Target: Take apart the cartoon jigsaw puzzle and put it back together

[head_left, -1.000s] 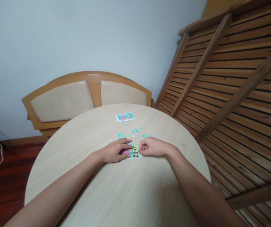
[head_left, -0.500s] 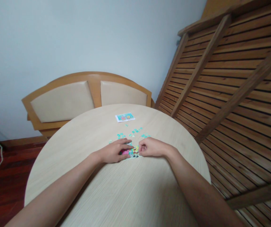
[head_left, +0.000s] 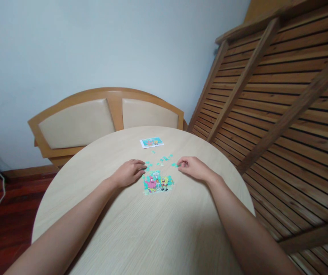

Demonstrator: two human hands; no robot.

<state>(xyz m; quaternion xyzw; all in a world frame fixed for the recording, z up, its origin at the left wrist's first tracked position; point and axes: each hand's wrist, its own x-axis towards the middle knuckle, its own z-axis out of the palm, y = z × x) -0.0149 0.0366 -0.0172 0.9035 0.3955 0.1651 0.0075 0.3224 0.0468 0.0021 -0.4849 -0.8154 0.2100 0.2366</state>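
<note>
A partly joined jigsaw puzzle [head_left: 151,185] lies flat on the round table, showing a pink figure, a pale blue-green one and a yellow square one. My left hand [head_left: 129,173] rests at its upper left, palm down with fingers stretched toward some loose teal puzzle pieces [head_left: 148,165], which it partly covers. To the upper right of the puzzle, my right hand [head_left: 194,167] has thumb and fingertips pinched together at a small teal puzzle piece [head_left: 174,165]. More teal pieces [head_left: 165,158] lie between the hands, farther from me.
A picture sheet [head_left: 151,142] with similar figures lies toward the table's far side. The round wooden table [head_left: 118,233] stands before a padded headboard [head_left: 76,124]. A slatted wooden frame [head_left: 267,107] leans at the right. A white cable [head_left: 1,191] hangs at the left.
Both hands have moved off the joined puzzle, uncovering it. My left hand shifted left and away from me; my right hand moved to the loose pieces at the upper right.
</note>
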